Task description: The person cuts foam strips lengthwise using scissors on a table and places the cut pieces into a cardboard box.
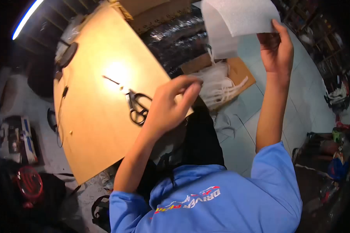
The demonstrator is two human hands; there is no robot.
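My right hand [278, 50] is raised and grips a white foam sheet [245, 17] by its near right corner, with the thumb on top. The sheet bends over and hangs down on its left side. My left hand [173, 103] is over the right edge of the wooden table [101, 128], its fingers curled and the thumb and index tips close together. Whatever may be between those tips is too small to make out. Beside it on the table lie black-handled scissors [138, 108], partly covered by my left hand. A thin dark piece [111, 79] is in the lamplight.
Right of the table, an opened cardboard box [243, 72] holds white plastic bags [217, 83] on the tiled floor. Black plastic-wrapped goods [175, 42] lie behind. A round dark object [69, 55] stands at the table's far left edge. Cluttered shelves [311, 23] line the right.
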